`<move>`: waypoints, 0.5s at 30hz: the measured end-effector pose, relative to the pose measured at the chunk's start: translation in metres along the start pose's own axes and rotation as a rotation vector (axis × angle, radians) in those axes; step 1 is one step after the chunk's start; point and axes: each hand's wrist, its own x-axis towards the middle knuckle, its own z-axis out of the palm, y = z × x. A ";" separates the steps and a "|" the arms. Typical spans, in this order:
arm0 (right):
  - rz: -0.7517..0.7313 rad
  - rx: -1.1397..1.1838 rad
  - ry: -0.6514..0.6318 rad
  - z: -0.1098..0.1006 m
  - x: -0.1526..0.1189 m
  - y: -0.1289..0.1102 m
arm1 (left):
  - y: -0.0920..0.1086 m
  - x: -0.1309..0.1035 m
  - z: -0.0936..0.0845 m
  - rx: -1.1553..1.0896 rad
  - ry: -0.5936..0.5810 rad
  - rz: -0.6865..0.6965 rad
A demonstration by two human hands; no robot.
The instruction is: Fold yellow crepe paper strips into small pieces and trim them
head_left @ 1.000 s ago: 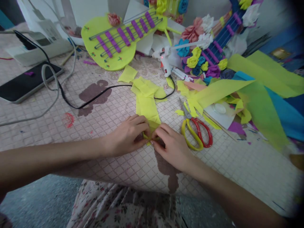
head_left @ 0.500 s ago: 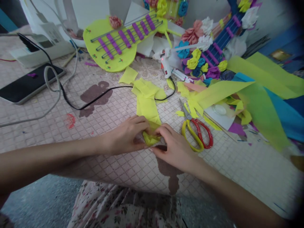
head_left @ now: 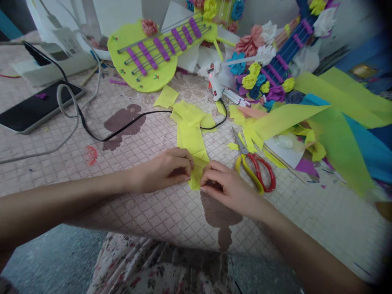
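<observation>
A small piece of yellow crepe paper (head_left: pixel 196 173) is stretched between my two hands near the table's front edge. My left hand (head_left: pixel 171 169) pinches its left side, thumb against curled fingers. On the opposite side my right hand (head_left: pixel 225 183) pinches the paper in the same way. Just beyond lie several overlapping yellow paper pieces (head_left: pixel 190 132), their near end partly behind the held one. To the right of my right hand rest scissors (head_left: pixel 256 171) with one yellow and one red handle, blades pointing away.
A white glue gun (head_left: pixel 215 83) stands behind the paper, its black cord crossing the table. Yellow (head_left: pixel 147 61) and blue (head_left: pixel 281 57) paper guitars lean at the back. Crepe strips (head_left: pixel 284 122) and scraps cover the right. A phone (head_left: pixel 39 106) and power strip (head_left: pixel 52 65) occupy the left.
The held paper was bunched and curved between my fingers; now it hangs flatter, facing me. My hands have shifted slightly, with the fingers more closed on its sides.
</observation>
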 end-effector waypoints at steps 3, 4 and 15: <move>0.012 -0.030 0.039 0.004 0.000 -0.001 | 0.000 0.000 0.003 0.028 0.023 -0.009; 0.019 -0.042 0.050 0.005 0.001 -0.002 | 0.000 0.000 0.004 0.039 0.030 -0.014; 0.017 0.026 -0.009 -0.001 -0.002 0.001 | 0.000 0.000 0.001 0.012 -0.014 -0.010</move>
